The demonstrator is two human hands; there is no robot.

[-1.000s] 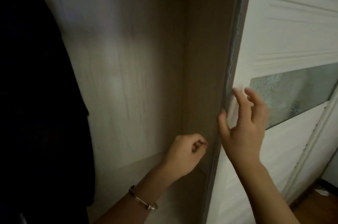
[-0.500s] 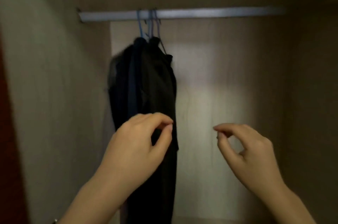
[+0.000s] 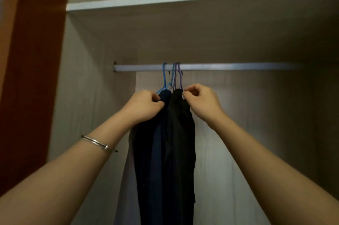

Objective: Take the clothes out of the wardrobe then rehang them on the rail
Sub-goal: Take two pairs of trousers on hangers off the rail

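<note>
At frame centre the dark clothes (image 3: 165, 142) hang straight down from hooks on the rail (image 3: 201, 67); left hand (image 3: 143, 106) and right hand (image 3: 201, 101) pinch their tops from either side, fingers closed; lifting the hooks clear looks next.

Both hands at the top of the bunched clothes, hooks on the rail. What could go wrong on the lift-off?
1. The hanger hooks sit crowded together on the rail; lifting one may snag or drag a neighbour off.
2. Left hand and right hand seem to pinch fabric at the shoulders of the dark clothes, not the hangers, so a garment might slide off its hanger.
</note>
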